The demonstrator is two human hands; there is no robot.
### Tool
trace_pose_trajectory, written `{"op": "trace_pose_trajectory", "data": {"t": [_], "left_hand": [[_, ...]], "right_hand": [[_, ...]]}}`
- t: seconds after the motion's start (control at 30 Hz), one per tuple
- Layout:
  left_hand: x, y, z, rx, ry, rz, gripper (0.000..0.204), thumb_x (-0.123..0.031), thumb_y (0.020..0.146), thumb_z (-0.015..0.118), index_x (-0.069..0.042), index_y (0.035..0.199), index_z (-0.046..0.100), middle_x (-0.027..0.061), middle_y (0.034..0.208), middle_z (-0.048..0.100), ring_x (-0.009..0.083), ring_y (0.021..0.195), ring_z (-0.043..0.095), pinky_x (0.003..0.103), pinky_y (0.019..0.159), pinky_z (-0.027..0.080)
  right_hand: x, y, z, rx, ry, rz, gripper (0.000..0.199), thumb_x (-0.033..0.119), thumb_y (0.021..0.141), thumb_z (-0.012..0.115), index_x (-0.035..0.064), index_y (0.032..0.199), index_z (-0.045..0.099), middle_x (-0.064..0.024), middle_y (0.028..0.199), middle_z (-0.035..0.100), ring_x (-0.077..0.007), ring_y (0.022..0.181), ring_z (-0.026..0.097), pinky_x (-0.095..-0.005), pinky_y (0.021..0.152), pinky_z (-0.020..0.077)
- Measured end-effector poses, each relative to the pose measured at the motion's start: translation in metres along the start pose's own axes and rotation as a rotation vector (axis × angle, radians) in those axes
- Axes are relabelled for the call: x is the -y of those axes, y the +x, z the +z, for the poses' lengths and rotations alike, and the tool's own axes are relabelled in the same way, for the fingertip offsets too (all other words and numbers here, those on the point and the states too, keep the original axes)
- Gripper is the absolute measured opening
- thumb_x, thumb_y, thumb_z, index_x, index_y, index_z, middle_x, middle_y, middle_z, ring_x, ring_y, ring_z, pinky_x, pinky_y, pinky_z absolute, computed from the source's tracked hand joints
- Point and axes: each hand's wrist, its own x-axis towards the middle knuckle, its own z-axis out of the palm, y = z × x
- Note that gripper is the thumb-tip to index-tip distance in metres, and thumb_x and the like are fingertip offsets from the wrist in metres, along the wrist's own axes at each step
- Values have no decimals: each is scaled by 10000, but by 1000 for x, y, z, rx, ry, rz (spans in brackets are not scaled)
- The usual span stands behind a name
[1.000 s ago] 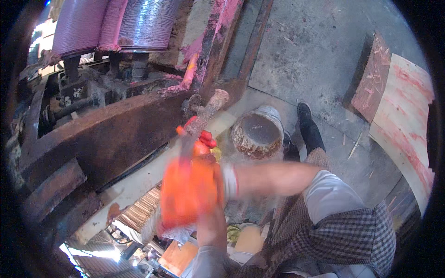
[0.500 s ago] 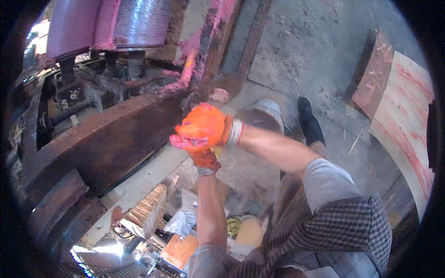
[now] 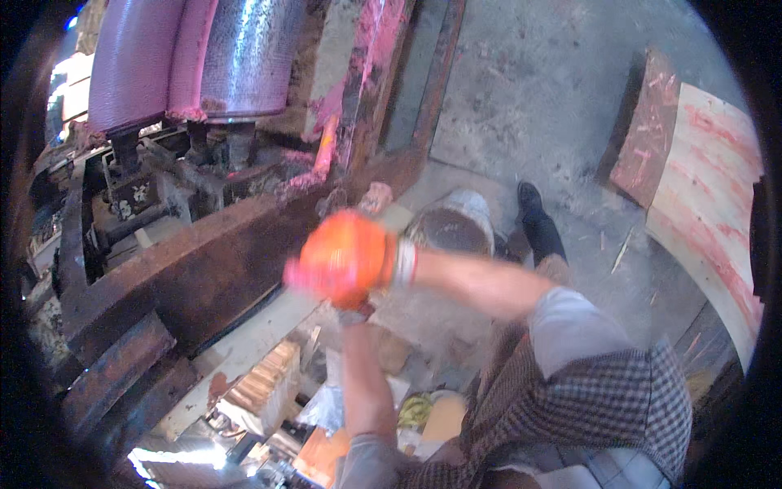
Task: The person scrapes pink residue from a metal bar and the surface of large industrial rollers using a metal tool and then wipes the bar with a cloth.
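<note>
Both my hands are in orange gloves and pressed together in front of the rusty beam (image 3: 204,269). My right hand (image 3: 346,253) lies on top, rounded and closed, its white cuff showing at the wrist. Beneath it, my left hand (image 3: 355,313) is mostly hidden; only its dark, stained cuff area and the forearm show. Pink smears the glove fingers at the left side, blurred by motion. Whether anything is held between the hands cannot be seen. A round, greyish bucket (image 3: 484,213) with dark contents stands on the floor just right of my hands.
Pink-coated rollers (image 3: 248,61) sit in a rusty machine frame at upper left. A pink-streaked curved sheet (image 3: 705,163) lies at right. Below are a bundle of wooden strips (image 3: 262,379), an orange board (image 3: 322,452) and a pale container (image 3: 444,417). My dark shoe (image 3: 529,200) is on the floor.
My joined hands have moved slightly down and left and are now more blurred. The right glove covers more of the left. The whole view has shifted a little.
</note>
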Motion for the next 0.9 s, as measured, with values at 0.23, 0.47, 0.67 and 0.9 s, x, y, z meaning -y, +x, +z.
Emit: {"op": "trace_pose_trajectory", "data": {"t": [0.23,0.47,0.67,0.9], "left_hand": [[0,0,-2,-56,-21,-46,533,-438,1026,543,-51,1383,460,78,1297,549,214,1175,552,385,988,480],[-2,4,-3,-90,-10,-56,533,-442,1022,547,-46,1370,471,84,1284,559,217,1157,564,386,971,487],[0,12,7,-67,-20,-56,533,-445,1019,551,-42,1360,481,88,1273,567,219,1142,574,387,956,493],[-3,18,6,-64,-31,-47,533,-449,1015,555,-37,1347,492,94,1260,576,222,1125,586,389,938,501]], "right_hand": [[13,-28,29,256,-1341,-635,314,469,982,518,199,883,644,-37,926,685,-257,884,654,-521,833,492],[13,-30,40,402,-1435,-666,341,489,992,490,207,876,642,-36,917,684,-257,883,653,-536,845,486],[42,16,2,187,-1587,-565,365,506,1001,465,214,870,640,-36,909,683,-257,881,653,-548,856,480],[31,15,-6,125,-1551,-562,360,475,996,498,197,844,670,-44,778,669,-265,745,667,-503,695,508]]}}
